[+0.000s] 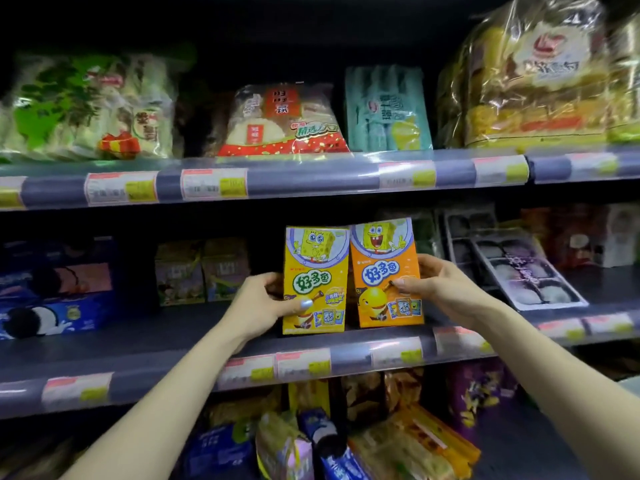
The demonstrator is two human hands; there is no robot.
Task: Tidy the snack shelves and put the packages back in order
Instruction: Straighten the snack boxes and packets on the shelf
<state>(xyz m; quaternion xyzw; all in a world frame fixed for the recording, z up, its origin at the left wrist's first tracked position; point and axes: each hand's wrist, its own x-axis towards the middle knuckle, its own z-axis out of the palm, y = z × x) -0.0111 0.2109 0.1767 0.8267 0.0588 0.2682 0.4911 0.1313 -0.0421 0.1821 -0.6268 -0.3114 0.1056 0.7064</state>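
Head view: left hand [263, 299] grips yellow box [315, 282], right hand [436, 285] apparently pinches orange box [384, 271].

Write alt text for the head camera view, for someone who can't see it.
Two bare hands hold two upright cartoon snack boxes side by side on the middle shelf: left hand on the yellow box, right hand on the orange box. Bagged snacks fill the shelves above and below.
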